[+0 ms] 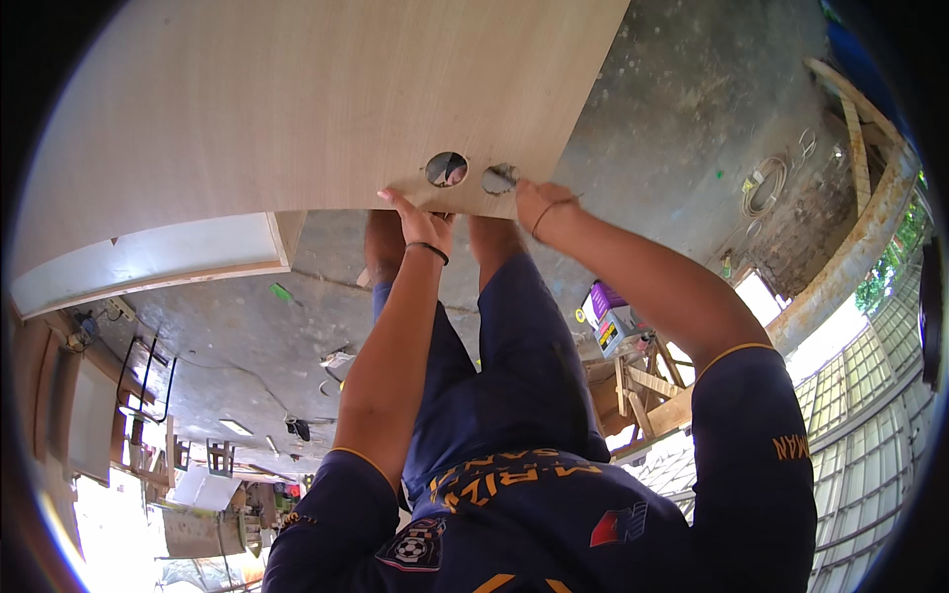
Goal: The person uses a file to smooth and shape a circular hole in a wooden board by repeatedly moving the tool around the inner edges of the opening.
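Note:
A large pale wood-grain board (326, 109) spans the upper part of the head view, with two round holes near its close right corner. The left hole has a smooth rim; the right one looks rougher. My left hand (427, 219) grips the board's near edge, thumb on top and fingers curled beneath. At the right hole, my right hand (539, 203) is closed around a narrow, dark, blade-like tool (503, 178) that slants into the opening. Its handle is hidden by my fingers, and its exact kind is unclear.
Under the board at left is a white panel with a wooden frame (158, 267). A purple-and-white box (608, 316) stands right of my legs, near wooden trestles (647, 390). Coiled cable (766, 188) lies on the concrete floor (682, 109). A rusty curved beam (855, 267) bounds the right.

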`<state>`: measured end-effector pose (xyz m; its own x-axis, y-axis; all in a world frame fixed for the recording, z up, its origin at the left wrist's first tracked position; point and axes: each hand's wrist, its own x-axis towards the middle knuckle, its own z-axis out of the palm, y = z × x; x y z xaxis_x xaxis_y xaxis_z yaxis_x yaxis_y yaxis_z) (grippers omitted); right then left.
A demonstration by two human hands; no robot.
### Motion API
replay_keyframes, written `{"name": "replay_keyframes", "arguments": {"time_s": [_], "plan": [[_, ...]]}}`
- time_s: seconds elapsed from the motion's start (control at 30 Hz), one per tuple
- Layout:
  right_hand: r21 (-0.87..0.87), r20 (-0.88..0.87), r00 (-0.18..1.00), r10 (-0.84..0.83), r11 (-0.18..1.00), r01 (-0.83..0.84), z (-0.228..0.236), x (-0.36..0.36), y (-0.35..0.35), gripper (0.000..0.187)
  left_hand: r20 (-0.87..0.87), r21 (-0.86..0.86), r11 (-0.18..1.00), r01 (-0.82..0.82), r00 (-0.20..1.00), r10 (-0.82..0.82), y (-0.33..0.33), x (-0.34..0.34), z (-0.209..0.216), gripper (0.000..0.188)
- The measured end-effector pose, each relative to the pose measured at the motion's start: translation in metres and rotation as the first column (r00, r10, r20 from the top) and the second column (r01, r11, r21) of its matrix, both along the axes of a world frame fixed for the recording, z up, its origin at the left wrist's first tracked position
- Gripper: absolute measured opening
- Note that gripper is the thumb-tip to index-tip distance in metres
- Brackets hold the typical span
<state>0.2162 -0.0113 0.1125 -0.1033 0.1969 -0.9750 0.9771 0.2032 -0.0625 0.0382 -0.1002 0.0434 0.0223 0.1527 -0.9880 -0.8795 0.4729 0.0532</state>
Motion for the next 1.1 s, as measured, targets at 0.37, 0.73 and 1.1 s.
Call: {"name": "replay_keyframes", "arguments": {"time_s": [0.37, 0.73, 1.1], "plan": [[-0.255, 0.365, -0.093, -0.926, -0.195, 0.947, 0.028, -0.013, -0.024, 0.014, -0.036, -0.019, 0.999, -0.043, 0.998, 0.043, 0.001, 0.003, 0.0, 0.096], [-0.243, 0.461, -0.724, -0.513, -0.858, 0.453, 0.04, -0.001, -0.034, 0.017, -0.06, -0.075, 0.997, 0.019, 0.998, -0.023, -0.004, -0.004, -0.009, 0.099], [-0.254, 0.193, -0.285, -0.939, -0.328, 0.91, 0.118, 0.07, -0.071, 0.023, -0.222, 0.019, 0.644, 0.765, 0.631, -0.744, -0.033, 0.041, 0.052, 0.038]]}}
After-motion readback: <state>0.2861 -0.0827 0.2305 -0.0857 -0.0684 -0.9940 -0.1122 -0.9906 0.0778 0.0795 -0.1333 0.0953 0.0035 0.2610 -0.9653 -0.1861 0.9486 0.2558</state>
